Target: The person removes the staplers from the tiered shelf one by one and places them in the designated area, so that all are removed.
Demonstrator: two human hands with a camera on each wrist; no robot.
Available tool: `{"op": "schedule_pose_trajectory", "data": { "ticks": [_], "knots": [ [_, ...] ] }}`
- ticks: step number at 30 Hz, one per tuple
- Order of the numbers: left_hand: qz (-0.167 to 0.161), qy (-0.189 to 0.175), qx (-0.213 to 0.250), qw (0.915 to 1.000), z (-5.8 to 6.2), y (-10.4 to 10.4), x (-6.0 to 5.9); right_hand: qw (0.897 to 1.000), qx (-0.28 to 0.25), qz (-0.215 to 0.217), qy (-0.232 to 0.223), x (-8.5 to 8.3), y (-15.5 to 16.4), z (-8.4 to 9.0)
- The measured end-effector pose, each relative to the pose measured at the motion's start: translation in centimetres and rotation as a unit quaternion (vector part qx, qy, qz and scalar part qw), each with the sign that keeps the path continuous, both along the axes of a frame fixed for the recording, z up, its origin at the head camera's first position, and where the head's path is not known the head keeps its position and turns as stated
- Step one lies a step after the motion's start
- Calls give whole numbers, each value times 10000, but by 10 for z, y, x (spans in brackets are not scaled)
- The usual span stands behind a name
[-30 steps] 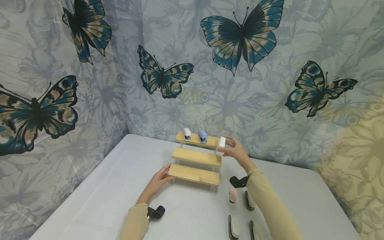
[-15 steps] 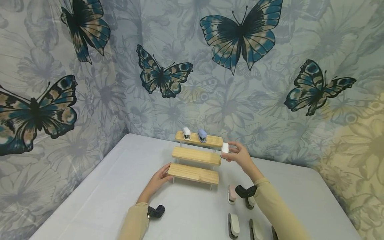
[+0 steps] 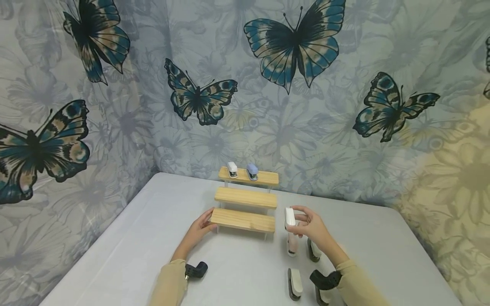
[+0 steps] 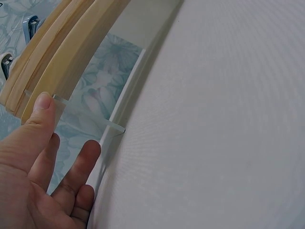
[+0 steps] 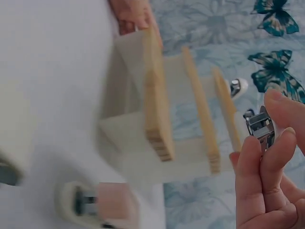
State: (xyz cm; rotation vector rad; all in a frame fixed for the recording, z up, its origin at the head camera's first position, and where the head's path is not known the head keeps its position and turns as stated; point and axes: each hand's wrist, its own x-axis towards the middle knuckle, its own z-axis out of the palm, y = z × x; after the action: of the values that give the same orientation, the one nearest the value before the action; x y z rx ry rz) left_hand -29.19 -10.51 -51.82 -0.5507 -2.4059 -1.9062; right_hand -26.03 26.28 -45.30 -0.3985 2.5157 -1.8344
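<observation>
My right hand (image 3: 315,229) pinches a white mini stapler (image 3: 289,216) to the right of a three-tier wooden display stand (image 3: 243,220). In the right wrist view, the stapler's metal end (image 5: 261,126) shows between thumb and fingers. My left hand (image 3: 198,229) grips the left end of the stand's lowest step, with the thumb against the board's edge in the left wrist view. A white stapler (image 3: 232,169) and a lavender stapler (image 3: 252,171) stand on the top step. Below the held stapler, a pink stapler (image 3: 292,245) lies on the table, partly covered in the head view.
Cream staplers with dark bases, one (image 3: 294,284) at the front and another (image 3: 314,250) behind it, lie on the white table (image 3: 126,255); one more is partly hidden by the right wrist's black camera (image 3: 325,279). A butterfly-patterned cloth wall stands close behind the stand.
My right hand has brought the white stapler away from the top step's right end, toward me and down, over the pink stapler. My left hand stays on the stand. The head view has shifted slightly.
</observation>
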Motion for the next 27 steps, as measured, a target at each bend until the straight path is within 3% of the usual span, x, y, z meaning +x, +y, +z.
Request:
{"op": "schedule_pose_trajectory", "data": {
  "ticks": [5,9,14,20,23,27],
  "knots": [
    [190,-79,-67,9998,2,-3,1,9993,-151,-177,-308,40,-14,14],
    [330,-159,-115,9993,2,-4,0,9966,-305,-145,-748,59,-14,15],
    [253,-81,-36,9996,3,-4,-2,9881,-829,9,-1300,79,-13,16],
    [209,-73,-68,9997,3,-7,-3,9797,-1069,121,-1689,111,-18,7],
    [252,-19,-93,9996,5,-9,-2,9721,-1283,457,-1911,130,-23,2],
    [259,46,-67,9996,8,-10,-1,9510,-2021,1307,-1939,146,-21,-10]
  ]
}}
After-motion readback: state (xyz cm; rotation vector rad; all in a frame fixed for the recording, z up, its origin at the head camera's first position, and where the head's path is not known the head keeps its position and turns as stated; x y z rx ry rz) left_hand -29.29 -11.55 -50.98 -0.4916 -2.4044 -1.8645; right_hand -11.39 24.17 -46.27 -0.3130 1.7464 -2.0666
